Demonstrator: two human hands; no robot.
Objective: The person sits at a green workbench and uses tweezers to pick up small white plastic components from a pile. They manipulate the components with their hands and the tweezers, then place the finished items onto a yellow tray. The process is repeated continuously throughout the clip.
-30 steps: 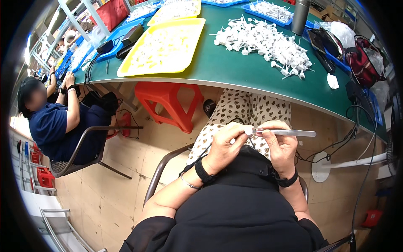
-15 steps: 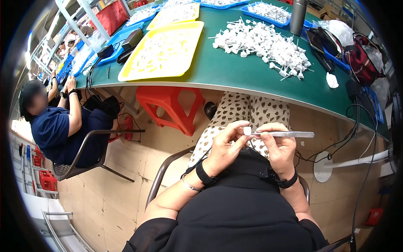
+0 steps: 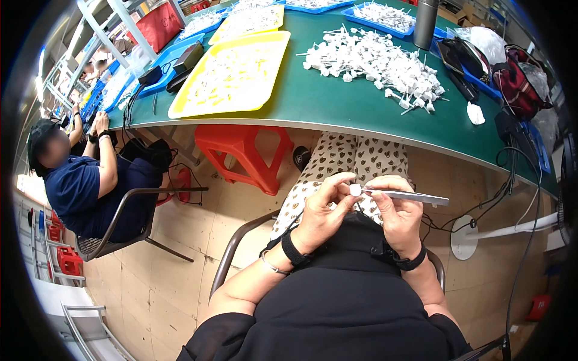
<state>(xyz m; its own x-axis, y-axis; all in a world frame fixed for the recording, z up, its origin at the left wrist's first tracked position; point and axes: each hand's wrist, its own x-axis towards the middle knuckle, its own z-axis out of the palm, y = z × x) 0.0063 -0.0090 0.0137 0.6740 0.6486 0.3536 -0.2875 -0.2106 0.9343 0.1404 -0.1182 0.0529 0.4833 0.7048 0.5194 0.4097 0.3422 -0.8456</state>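
Delicately pinched a small white plastic piece, block-shaped, between the thumb and fingertips of the left hand, above the lap. Gripped slim silver tweezers in the right hand, closed narrowly around the shaft, with the fine tips aimed left at the piece and the blunt end jutting out to the right. Could not tell contact from a slight gap at those tips (much too fine to make out). Wore a black wristband on each wrist, plus a silver bangle on the left forearm. Sat in a brown-framed armchair, in pale trousers with a dark print, facing a green-topped table. Saw on it, ahead, a loose heap of white stemmed pieces, well apart from both hands. Noted to its left a yellow tray strewn with small parts, and beyond it a blue tray of more white pieces, just beside a dark grey cylindrical flask. Spotted a dark red bag at the right, a red plastic stool near the table's edge, and, farther left, a seated co-worker in dark blue.
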